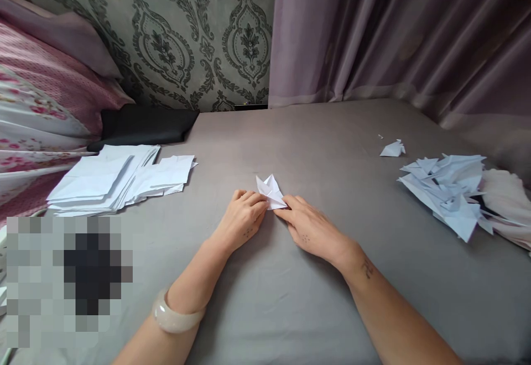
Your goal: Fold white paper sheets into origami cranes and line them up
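Between my two hands is a small piece of folded white paper (271,192), with pointed flaps standing up at its far side. My left hand (245,214) has its fingers curled and closed on the paper's left edge. From the right, my right hand (310,224) pinches the paper's right corner, thumb and forefinger close together. The fingertips of the left hand are partly hidden by its own knuckles. A pale bangle circles the left wrist.
Stacked white paper sheets (120,180) lie at the left, before a black flat case (147,124). At the right is a heap of folded paper pieces (446,185) beside a pale cloth (504,202). One small folded piece (393,148) lies apart. Curtains (352,33) hang behind.
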`<state>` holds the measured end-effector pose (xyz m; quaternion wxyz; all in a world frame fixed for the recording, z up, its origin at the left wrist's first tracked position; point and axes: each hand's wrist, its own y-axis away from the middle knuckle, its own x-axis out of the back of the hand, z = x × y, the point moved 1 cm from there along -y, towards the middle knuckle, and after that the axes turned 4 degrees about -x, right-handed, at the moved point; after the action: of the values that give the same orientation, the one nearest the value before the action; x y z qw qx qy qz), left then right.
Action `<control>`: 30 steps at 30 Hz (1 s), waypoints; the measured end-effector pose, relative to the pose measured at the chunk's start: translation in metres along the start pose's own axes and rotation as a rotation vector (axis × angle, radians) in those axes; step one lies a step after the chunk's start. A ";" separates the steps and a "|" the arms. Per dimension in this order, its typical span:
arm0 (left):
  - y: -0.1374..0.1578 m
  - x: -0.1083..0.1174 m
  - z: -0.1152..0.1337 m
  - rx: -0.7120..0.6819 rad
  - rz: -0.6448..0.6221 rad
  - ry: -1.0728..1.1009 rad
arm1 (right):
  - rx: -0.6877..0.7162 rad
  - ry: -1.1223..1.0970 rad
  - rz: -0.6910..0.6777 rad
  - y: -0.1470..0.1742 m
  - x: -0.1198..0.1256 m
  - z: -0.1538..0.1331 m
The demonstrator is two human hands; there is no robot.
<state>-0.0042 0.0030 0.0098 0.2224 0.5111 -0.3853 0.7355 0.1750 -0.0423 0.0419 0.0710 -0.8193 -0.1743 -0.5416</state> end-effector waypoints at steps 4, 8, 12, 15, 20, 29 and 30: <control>0.000 0.005 0.003 -0.019 -0.095 -0.004 | 0.006 -0.067 -0.015 0.002 0.004 0.004; -0.001 0.012 0.007 -0.030 -0.198 -0.015 | -0.035 -0.140 -0.035 0.005 0.010 0.011; -0.001 0.015 0.009 -0.033 -0.246 -0.010 | -0.031 -0.224 -0.058 0.005 0.013 0.023; -0.001 0.012 0.007 -0.037 -0.201 -0.007 | -0.048 -0.282 -0.040 0.001 0.013 0.031; -0.002 0.002 0.003 0.060 -0.049 -0.037 | -0.176 -0.333 0.041 -0.009 0.008 0.037; -0.005 0.005 0.002 0.053 0.111 -0.101 | -0.183 -0.232 0.194 -0.019 -0.010 0.030; -0.005 0.005 0.001 0.046 0.132 -0.100 | -0.174 -0.234 0.201 -0.020 -0.011 0.030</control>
<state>-0.0020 0.0051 0.0167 0.1418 0.5258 -0.4117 0.7307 0.1902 -0.0172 0.0185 0.0329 -0.8932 -0.0510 -0.4456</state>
